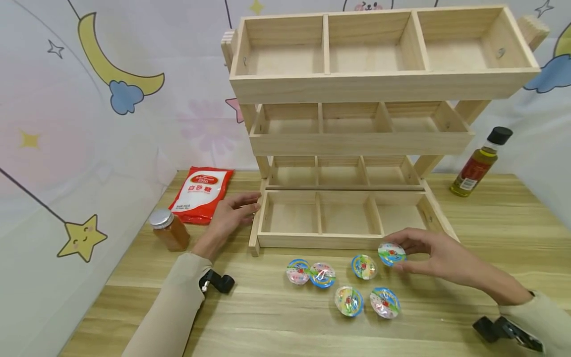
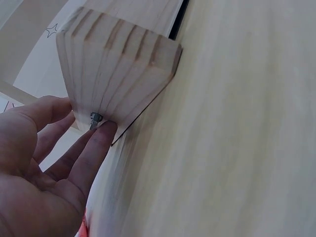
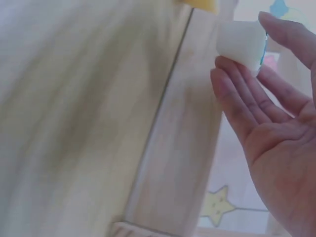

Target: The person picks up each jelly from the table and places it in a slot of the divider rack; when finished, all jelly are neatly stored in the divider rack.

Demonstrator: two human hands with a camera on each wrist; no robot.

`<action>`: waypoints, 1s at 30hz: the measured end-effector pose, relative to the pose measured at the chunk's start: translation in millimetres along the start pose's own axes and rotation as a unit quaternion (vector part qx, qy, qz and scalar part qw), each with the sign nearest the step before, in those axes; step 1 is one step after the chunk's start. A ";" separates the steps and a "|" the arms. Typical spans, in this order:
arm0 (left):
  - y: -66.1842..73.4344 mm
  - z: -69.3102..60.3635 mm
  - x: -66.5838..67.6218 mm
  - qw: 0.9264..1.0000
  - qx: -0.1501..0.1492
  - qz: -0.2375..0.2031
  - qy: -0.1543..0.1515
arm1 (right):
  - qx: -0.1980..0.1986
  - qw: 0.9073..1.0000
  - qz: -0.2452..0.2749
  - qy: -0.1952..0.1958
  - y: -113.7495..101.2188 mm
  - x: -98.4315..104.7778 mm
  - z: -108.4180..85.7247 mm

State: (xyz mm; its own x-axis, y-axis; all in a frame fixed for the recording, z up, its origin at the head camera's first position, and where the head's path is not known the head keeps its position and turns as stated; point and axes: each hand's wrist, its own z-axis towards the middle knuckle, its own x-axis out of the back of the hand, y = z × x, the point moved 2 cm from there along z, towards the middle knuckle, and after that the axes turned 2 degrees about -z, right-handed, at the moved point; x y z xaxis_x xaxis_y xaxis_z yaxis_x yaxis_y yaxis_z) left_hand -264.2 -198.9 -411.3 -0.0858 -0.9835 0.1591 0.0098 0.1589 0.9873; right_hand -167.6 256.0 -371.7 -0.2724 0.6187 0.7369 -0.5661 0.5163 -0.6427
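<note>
My right hand (image 1: 439, 255) pinches a small cup with a printed lid (image 1: 392, 253) between thumb and fingers, just in front of the wooden rack's lowest tray (image 1: 321, 241). In the right wrist view the cup's white side (image 3: 241, 42) shows in the hand (image 3: 281, 113). My left hand (image 1: 229, 218) touches the rack's left side; in the left wrist view its fingertips rest by a bolt (image 2: 96, 117) on the wooden end piece (image 2: 116, 64). On the table lie several more lidded cups, among them one near the held cup (image 1: 364, 267) and a pair at the left (image 1: 322, 275).
A red and white bag (image 1: 202, 193) and a silver-lidded jar (image 1: 170, 230) are on the left of the table. A dark-capped bottle (image 1: 475, 168) stands right of the rack. Divided upper trays (image 1: 383, 88) rise above the lowest one.
</note>
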 end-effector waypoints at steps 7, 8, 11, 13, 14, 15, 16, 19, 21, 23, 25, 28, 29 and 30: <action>-0.7 -1.0 0.9 1.000 0.002 -0.006 -0.005 | -0.016 1.000 -0.006 0.005 -12.8 7.9 18.4; -0.6 -1.1 1.0 1.000 0.002 -0.005 -0.005 | -0.017 1.000 -0.009 0.006 -14.2 8.6 21.1; 0.1 -1.4 0.8 1.000 0.001 -0.003 -0.005 | -0.014 1.000 -0.012 0.007 -17.3 10.1 29.1; 0.3 -1.8 0.5 1.000 0.001 -0.001 -0.004 | -0.010 1.000 -0.009 0.009 -18.8 10.5 34.0; 0.4 -2.0 0.4 1.000 0.001 0.000 -0.004 | -0.008 1.000 -0.006 0.011 -19.2 10.5 36.4; 0.4 -2.2 0.2 1.000 0.001 0.000 -0.003 | -0.008 1.000 -0.004 0.012 -19.5 10.1 39.0; 0.3 -2.2 0.0 1.000 0.001 0.001 -0.003 | -0.007 1.000 -0.001 0.013 -19.8 9.8 41.6; 0.1 -2.4 -0.2 1.000 0.001 0.003 0.000 | -0.009 1.000 0.004 0.015 -21.0 8.5 49.4; -0.1 -2.5 -0.3 1.000 0.001 0.006 0.001 | -0.010 1.000 0.007 0.012 -22.1 7.2 54.2; -0.2 -2.5 -0.3 1.000 0.001 0.007 0.001 | -0.011 1.000 0.009 0.009 -23.8 6.3 58.6; -0.2 -2.5 -0.4 1.000 0.001 0.006 0.001 | -0.016 1.000 0.010 0.004 -25.7 5.5 63.1; -0.2 -2.4 -0.3 1.000 0.002 0.004 0.000 | -0.026 1.000 0.011 0.000 -28.2 4.5 70.5; -0.4 -2.4 -0.2 1.000 0.003 0.003 0.001 | -0.028 1.000 0.012 -0.001 -29.2 3.9 73.3; -0.4 -2.5 -0.1 1.000 0.003 0.002 0.001 | -0.029 0.999 0.013 -0.002 -30.0 3.3 76.0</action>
State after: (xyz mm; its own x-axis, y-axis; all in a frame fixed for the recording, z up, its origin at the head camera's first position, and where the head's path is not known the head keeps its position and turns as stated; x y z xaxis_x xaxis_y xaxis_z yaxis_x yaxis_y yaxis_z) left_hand -261.7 -199.0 -411.6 -0.0846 -0.9829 0.1638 0.0044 0.1640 0.9865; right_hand -210.6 197.5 -334.1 -0.2899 0.6294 0.7210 -0.5131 0.5337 -0.6722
